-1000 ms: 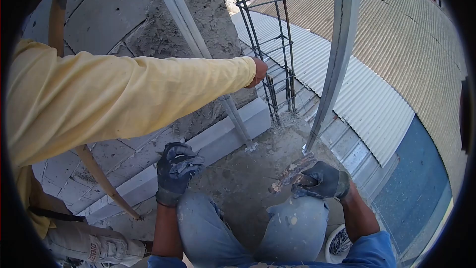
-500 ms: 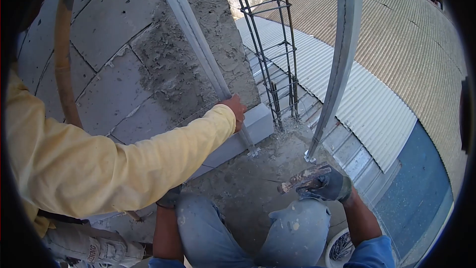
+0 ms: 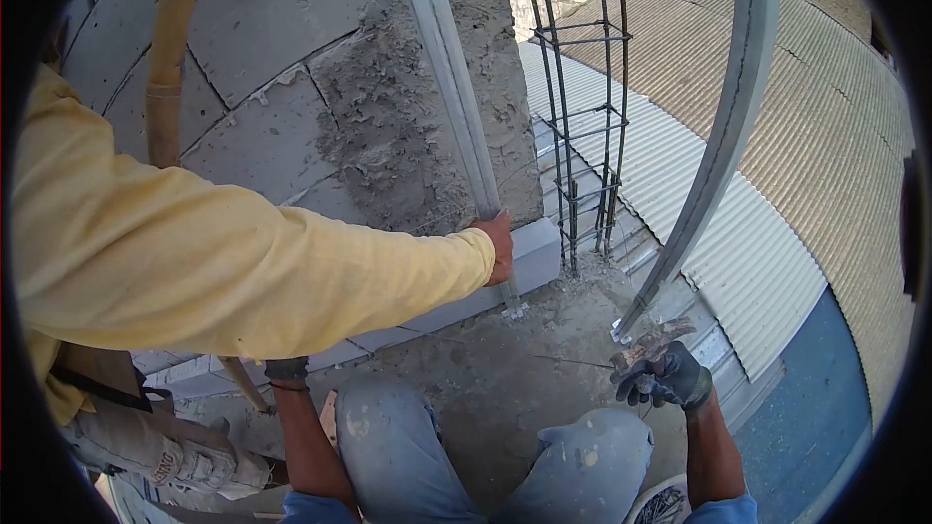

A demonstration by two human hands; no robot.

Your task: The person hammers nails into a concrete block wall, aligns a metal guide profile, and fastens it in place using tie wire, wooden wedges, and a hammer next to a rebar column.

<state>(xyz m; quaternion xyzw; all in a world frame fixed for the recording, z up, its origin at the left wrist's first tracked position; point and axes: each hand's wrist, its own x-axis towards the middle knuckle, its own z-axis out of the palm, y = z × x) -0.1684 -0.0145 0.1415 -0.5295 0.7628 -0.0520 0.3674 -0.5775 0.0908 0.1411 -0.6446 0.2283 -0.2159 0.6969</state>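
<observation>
The main hazard is the mortar-crusted, hammer-like tool slipping loose: it lies crosswise, on the near right side of the rebar cage, close to the slab's edge, and a weak grip could drop it onto the corrugated roof right of the cage. A careless swing might also knock the foot of the right metal post, which stands just beside the tool. Left of the cage, a co-worker's hand clasps the left metal post; a bump against that outstretched yellow sleeve could jog the post.

The right hand, gloved, reaches forward past the knee, its fingers curled round the tool with little gap. The left hand, well left and near of the cage, vanishes behind the sleeve; whether its fingers hold anything, I cannot tell.
</observation>
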